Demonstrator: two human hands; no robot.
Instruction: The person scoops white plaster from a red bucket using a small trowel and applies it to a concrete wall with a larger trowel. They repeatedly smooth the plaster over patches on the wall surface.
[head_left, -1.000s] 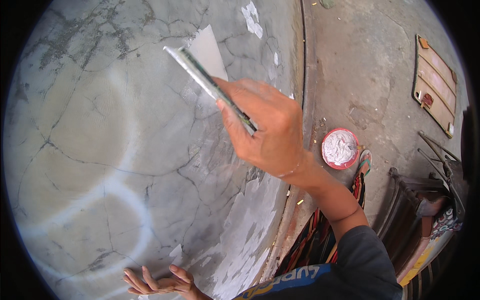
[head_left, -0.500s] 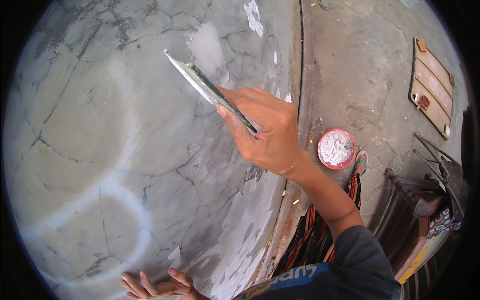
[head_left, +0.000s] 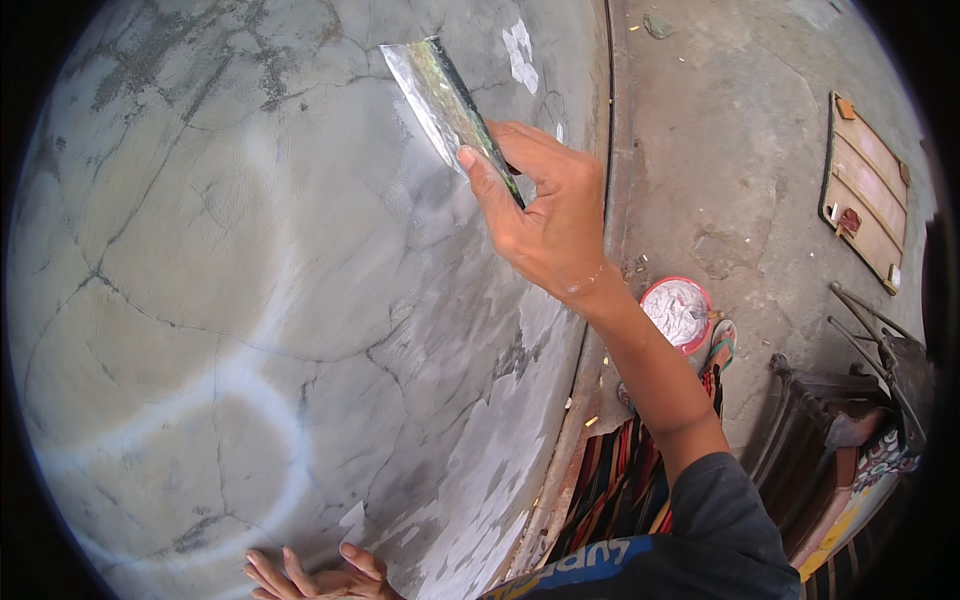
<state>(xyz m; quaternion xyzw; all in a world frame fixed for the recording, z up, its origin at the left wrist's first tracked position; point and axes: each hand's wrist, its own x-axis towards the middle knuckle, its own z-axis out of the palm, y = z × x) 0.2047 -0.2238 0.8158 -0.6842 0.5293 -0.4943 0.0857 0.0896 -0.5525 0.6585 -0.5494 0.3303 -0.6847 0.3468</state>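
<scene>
My right hand point(head_left: 555, 215) pinches a flat putty scraper point(head_left: 436, 98) between thumb and fingers. White putty coats the scraper's long edge, and its broad greenish face shows. The blade is over the upper part of a grey cracked wall point(head_left: 190, 270); whether it touches the surface I cannot tell. Low on the wall, near the lower edge of the view, my left hand point(head_left: 325, 580) holds nothing and has its fingers spread. White putty patches point(head_left: 490, 440) cover the lower right of the wall, and a smaller white patch point(head_left: 519, 55) lies to the right of the scraper.
On the concrete floor point(head_left: 700, 130) stands a red bowl point(head_left: 709, 300) of white putty, beside a sandalled foot point(head_left: 723, 342). A braced panel point(head_left: 872, 175) lies at the far right. Nearer are a dark wooden furniture piece point(head_left: 815, 400) and a metal frame point(head_left: 885, 335).
My right hand has moved up along the wall with the scraper. The scraper has turned from nearly edge-on to show its broad face. My left hand stays almost where it was.
</scene>
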